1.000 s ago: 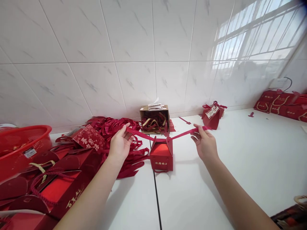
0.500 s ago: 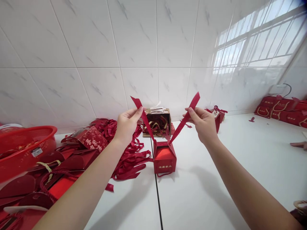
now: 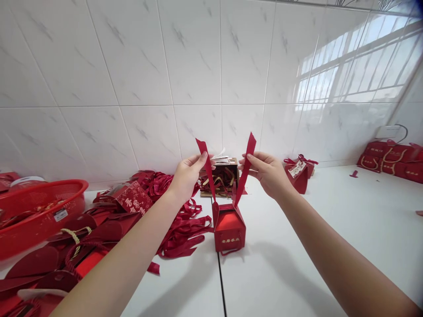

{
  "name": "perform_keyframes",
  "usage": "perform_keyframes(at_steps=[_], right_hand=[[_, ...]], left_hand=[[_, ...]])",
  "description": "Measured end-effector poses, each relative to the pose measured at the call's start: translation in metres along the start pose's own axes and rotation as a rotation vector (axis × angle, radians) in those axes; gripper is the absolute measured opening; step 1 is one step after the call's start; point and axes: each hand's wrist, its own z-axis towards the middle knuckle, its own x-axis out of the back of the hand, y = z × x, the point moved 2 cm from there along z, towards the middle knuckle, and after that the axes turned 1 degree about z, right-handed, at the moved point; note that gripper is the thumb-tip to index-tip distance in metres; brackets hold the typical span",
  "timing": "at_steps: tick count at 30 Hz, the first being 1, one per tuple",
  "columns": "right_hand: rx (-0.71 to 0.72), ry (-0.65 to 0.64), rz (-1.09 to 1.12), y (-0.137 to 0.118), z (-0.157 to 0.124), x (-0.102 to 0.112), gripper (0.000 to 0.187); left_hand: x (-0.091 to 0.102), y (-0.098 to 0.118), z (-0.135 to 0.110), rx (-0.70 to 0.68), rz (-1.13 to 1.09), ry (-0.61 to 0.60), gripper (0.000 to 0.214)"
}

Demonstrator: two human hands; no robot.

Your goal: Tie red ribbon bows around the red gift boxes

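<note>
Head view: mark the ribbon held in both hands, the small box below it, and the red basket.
Ribbon (image 3: 243,178): head view, on its right strand.
Small box (image 3: 230,234): head view, on its front face.
Red basket (image 3: 38,230): head view, on its outer wall.

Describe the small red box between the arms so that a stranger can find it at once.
On the white table, a dark seam runs to a small red box. Its red ribbon is pinched in the left hand and right hand, unlike any neighbour's.
</note>
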Motion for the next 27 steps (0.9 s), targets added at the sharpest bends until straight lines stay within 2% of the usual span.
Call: perform_keyframes(at_steps=[4, 9, 13, 16, 19, 22, 24, 27], right_hand=[[-0.095, -0.064, -0.006, -0.002, 0.005, -0.013, 0.018], [-0.128, -0.174, -0.125, -0.006, 0.003, -0.03, 0.013], [-0.075, -0.291, -0.134, -0.007, -0.003, -0.035, 0.011], [-0.044, -0.279, -0.126, -0.004, -0.004, -0.035, 0.023], [-0.031, -0.273, -0.098, 0.002, -0.002, -0.036, 0.03], [-0.003, -0.338, -0.096, 0.008, 0.001, -0.033, 0.03], [0.112, -0.389, -0.22, 0.009, 0.002, -0.028, 0.028], [0.45, -0.469, -0.615, 0.007, 0.003, -0.019, 0.026]], left_hand=[[-0.005, 0.002, 0.0, -0.024, 0.008, -0.097, 0.033], [-0.016, 0.012, -0.004, -0.079, 0.27, -0.207, 0.034], [-0.021, 0.022, -0.009, -0.085, 0.51, -0.186, 0.037], [-0.021, 0.024, -0.009, -0.079, 0.567, -0.175, 0.035], [-0.02, 0.018, -0.008, 0.004, 0.487, -0.25, 0.03], [-0.015, 0.009, -0.005, 0.142, 0.283, -0.341, 0.025], [-0.011, 0.004, -0.003, 0.255, 0.124, -0.373, 0.024], [-0.005, -0.002, 0.0, 0.426, -0.021, -0.396, 0.027]])
